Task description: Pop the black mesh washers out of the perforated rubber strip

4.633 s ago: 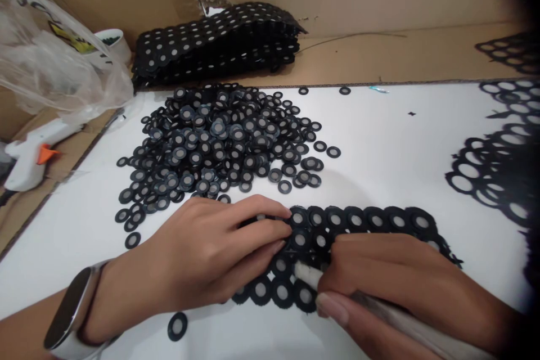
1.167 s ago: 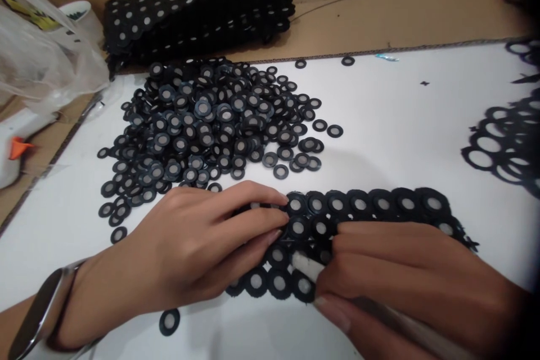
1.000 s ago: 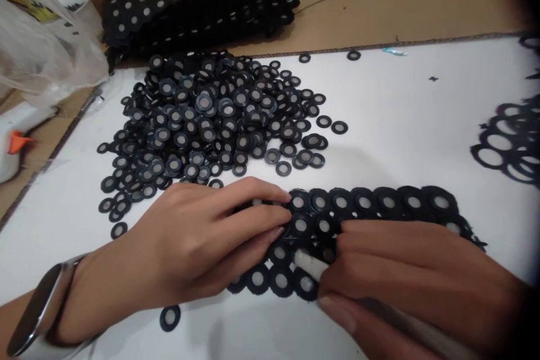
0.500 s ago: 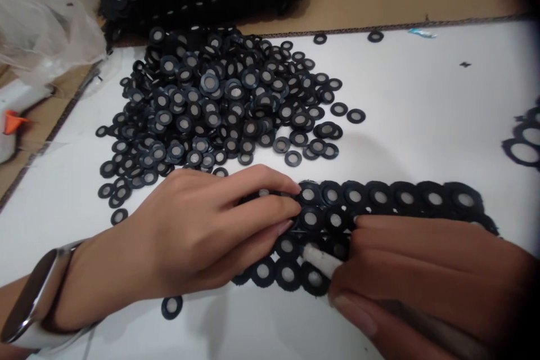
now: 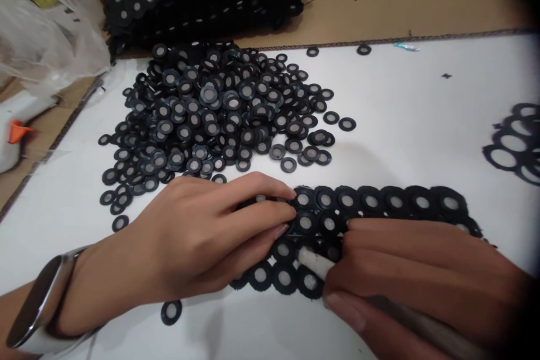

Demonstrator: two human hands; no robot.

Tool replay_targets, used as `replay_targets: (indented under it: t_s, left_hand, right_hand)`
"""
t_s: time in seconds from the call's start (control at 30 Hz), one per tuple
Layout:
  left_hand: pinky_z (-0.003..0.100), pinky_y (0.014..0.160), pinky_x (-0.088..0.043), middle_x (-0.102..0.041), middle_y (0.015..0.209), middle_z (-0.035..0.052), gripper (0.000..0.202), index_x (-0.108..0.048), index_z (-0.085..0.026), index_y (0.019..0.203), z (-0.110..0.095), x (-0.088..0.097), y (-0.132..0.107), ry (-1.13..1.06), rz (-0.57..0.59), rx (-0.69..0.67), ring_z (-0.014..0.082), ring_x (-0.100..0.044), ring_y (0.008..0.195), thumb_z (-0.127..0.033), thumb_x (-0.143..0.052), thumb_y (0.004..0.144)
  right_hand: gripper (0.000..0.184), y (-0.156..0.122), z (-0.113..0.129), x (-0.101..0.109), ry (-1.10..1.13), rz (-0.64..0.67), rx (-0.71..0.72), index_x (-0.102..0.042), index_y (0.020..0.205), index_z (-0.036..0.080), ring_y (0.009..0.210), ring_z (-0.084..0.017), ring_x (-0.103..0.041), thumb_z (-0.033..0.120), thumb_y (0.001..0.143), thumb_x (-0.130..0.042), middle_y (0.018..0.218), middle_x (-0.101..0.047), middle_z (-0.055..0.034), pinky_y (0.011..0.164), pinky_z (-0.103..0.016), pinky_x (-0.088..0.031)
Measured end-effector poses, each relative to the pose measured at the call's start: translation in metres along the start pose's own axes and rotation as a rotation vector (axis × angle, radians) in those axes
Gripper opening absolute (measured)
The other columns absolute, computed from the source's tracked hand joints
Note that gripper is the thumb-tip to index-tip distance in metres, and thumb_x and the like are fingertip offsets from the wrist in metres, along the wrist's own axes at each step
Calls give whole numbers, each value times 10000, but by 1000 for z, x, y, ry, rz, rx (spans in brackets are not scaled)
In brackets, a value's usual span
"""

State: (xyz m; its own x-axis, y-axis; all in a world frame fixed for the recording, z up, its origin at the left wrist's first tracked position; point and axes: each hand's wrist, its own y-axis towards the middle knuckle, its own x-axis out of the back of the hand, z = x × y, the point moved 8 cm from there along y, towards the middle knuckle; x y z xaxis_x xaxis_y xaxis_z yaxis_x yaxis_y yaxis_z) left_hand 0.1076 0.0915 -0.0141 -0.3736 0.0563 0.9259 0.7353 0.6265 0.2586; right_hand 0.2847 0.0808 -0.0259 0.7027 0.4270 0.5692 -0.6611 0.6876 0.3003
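A panel of joined black ring discs with pale grey centres (image 5: 395,201) lies in front of me in several rows. My left hand (image 5: 219,230) rests over its left part, fingers bent, fingertips pressing the discs; the thumb is hidden. My right hand (image 5: 405,275) is closed round a slim stick with a whitish tip (image 5: 314,262) and a greyish rear end. That tip touches or hovers just over a disc in the lower rows; I cannot tell which. Behind my left hand spreads a heap of loose black ring discs (image 5: 211,118). One loose disc (image 5: 171,312) lies below my left wrist.
A white board (image 5: 392,95) lies under the work. Behind it sits a folded stack of black disc sheeting (image 5: 202,0). At left are a clear plastic bag (image 5: 46,34), a white cup (image 5: 82,0) and a white tool with an orange trigger (image 5: 19,130). Black open rings (image 5: 502,149) lie at right.
The whole view has shifted slightly, so the board's contents sit a little lower and further left. Both hands keep their places on the panel, and the whitish tip stays at nearly the same disc.
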Motion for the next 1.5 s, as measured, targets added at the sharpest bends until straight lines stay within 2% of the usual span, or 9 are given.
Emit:
replay_targets:
  t_s: [0.13, 0.4, 0.6, 0.87, 1.03, 1.1, 1.2, 1.33, 1.5]
  left_hand:
    - [335, 569, -592, -800, 1442, -14, 232, -717, -248, 1368, 0, 0, 0, -6, -4, 2, 137, -854, 920, -274, -627, 1156]
    - [303, 610, -596, -801, 1440, 9, 236, -712, -244, 1377, 0, -1, -1, -20, -3, -2, 136, -850, 932, -270, -620, 1161]
    - [301, 603, -592, -817, 1415, 19, 228, -730, -247, 1357, 1, 0, 0, -35, -20, 13, 135, -844, 872, -268, -638, 1149]
    - [305, 592, -591, -821, 1412, 17, 227, -736, -247, 1351, 1, 0, 0, -40, -19, 11, 139, -851, 883, -264, -629, 1151]
    - [321, 580, -588, -812, 1423, 8, 232, -733, -246, 1359, 1, 0, 0, -36, -20, 7, 142, -853, 893, -266, -637, 1149]
    - [327, 583, -593, -811, 1420, -1, 234, -732, -249, 1363, 1, -1, 0, -35, -17, 10, 140, -852, 883, -264, -646, 1146]
    - [325, 605, -610, -815, 1414, 7, 228, -734, -242, 1355, 0, 0, 0, -36, -21, 9, 146, -854, 887, -260, -650, 1144]
    - [308, 635, -626, -814, 1422, 35, 238, -732, -232, 1364, 0, 0, 0, -45, -6, 6, 162, -861, 948, -256, -641, 1146]
    - [300, 631, -621, -813, 1426, 35, 241, -728, -234, 1369, 0, 1, 0, -41, -16, 3, 154, -857, 934, -250, -653, 1140]
  right_hand:
    - [123, 0, 0, 2, 25, -51, 12, -718, 1030, 253, 862, -143, -814, 141, 1074, -696, 932, -819, 47, 627, -203, -579]
    - [190, 4, -3, 5, 132, -60, -16, -746, 1003, 250, 790, -132, -786, 66, 1017, -701, 772, -699, 53, 669, -225, -573]
    - [176, 3, 0, 4, 122, -59, -5, -750, 994, 250, 817, -138, -809, 81, 996, -699, 923, -813, 32, 639, -238, -566]
    - [185, 7, -2, 3, 136, -54, -9, -754, 976, 248, 673, -113, -739, 74, 1000, -696, 773, -722, 55, 625, -233, -559]
    - [178, 3, -2, 5, 124, -50, -18, -779, 974, 240, 774, -139, -789, 93, 1012, -685, 896, -806, 20, 616, -247, -553]
    - [181, 3, -2, 5, 114, -52, -19, -785, 997, 247, 757, -140, -781, 96, 1023, -689, 843, -774, 28, 610, -251, -547]
    - [176, 5, -2, 5, 122, -50, -10, -749, 985, 252, 669, -119, -730, 81, 1007, -716, 755, -689, 58, 608, -248, -547]
    - [195, 6, -1, 7, 117, -50, 2, -646, 883, 240, 604, -120, -689, 98, 986, -732, 744, -680, 60, 601, -265, -562]
    - [214, 5, 1, 6, 116, -45, 4, -659, 855, 241, 599, -129, -691, 99, 1000, -725, 715, -677, 53, 576, -267, -558]
